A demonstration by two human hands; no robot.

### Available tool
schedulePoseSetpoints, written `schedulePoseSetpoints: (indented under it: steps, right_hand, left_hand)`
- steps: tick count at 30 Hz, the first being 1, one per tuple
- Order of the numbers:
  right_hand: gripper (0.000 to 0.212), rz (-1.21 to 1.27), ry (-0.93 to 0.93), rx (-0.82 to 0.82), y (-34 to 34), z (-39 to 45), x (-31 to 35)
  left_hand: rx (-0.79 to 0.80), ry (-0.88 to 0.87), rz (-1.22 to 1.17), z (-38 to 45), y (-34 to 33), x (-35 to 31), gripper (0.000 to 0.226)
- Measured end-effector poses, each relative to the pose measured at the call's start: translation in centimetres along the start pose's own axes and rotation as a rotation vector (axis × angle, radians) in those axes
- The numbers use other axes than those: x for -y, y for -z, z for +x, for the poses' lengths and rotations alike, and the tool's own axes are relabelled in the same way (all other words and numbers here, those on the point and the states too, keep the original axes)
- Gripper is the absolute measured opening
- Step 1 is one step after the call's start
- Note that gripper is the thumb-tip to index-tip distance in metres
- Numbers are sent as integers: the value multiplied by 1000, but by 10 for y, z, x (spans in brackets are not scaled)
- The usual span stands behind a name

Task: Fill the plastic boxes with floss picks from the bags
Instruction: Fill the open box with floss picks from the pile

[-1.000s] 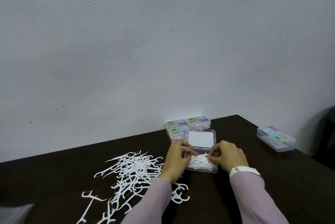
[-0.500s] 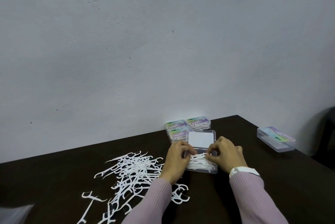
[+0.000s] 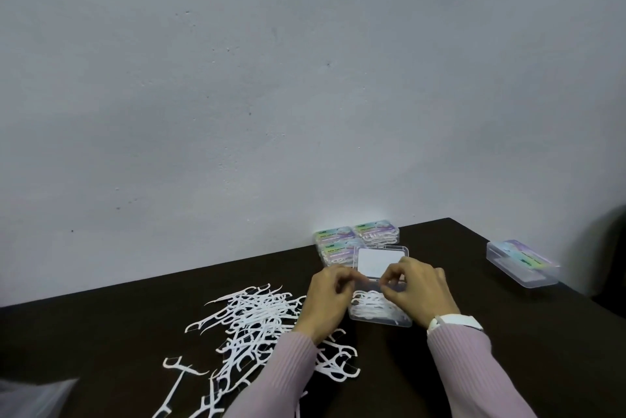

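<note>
Progress of filling, head view. Three closed clear plastic boxes with coloured labels (image 3: 355, 241) stand just above centre at the far edge of the dark brown table (image 3: 135, 333); white shows through their walls, so I judge them filled. A fourth closed labelled clear box (image 3: 520, 263) sits apart at the right edge; its contents cannot be told. At centre lies the open clear plastic box (image 3: 379, 309), its lid (image 3: 372, 261) folded back toward the wall and its tray partly loaded with white picks. A large heap of loose white plastic floss picks (image 3: 250, 322) remains at lower left, so much is left to pack. A corner of a clear plastic bag (image 3: 30, 397) shows at the bottom left.

My left hand (image 3: 330, 299) and right hand (image 3: 416, 292) hover over the tray's far rim, fingers curled and thumb-to-fingertip close; whether either pinches a pick, I cannot tell.
</note>
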State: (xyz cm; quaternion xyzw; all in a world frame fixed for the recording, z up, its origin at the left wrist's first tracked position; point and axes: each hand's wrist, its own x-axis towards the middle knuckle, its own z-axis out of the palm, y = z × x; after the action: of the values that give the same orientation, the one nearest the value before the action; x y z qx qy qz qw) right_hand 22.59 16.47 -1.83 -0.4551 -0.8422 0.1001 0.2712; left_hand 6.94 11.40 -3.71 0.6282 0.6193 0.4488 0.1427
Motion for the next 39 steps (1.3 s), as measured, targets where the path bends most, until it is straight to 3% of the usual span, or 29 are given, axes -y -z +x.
schedulePoseSetpoints:
  steps: [9, 12, 19, 22, 29, 35, 39]
  right_hand:
    - [10, 184, 204, 76, -5, -1, 30]
    - [6, 215, 224, 276, -3, -3, 39]
    - [66, 2, 321, 563, -17, -14, 62]
    - [77, -32, 345, 593, -23, -15, 62]
    - [38, 30, 396, 511, -23, -13, 59]
    - [26, 24, 455, 425, -30, -14, 65]
    - [19, 2, 490, 420, -34, -14, 69]
  left_hand:
    - [78, 40, 69, -31, 41, 0, 29]
    - [85, 52, 141, -48, 62, 4, 27]
    - [143, 121, 201, -89, 111, 27, 15]
    - [176, 150, 207, -104, 124, 33, 22]
    - [263, 242, 211, -122, 154, 32, 53]
    - [334, 315, 295, -128, 165, 30, 73]
    - [337, 306, 355, -128, 160, 33, 72]
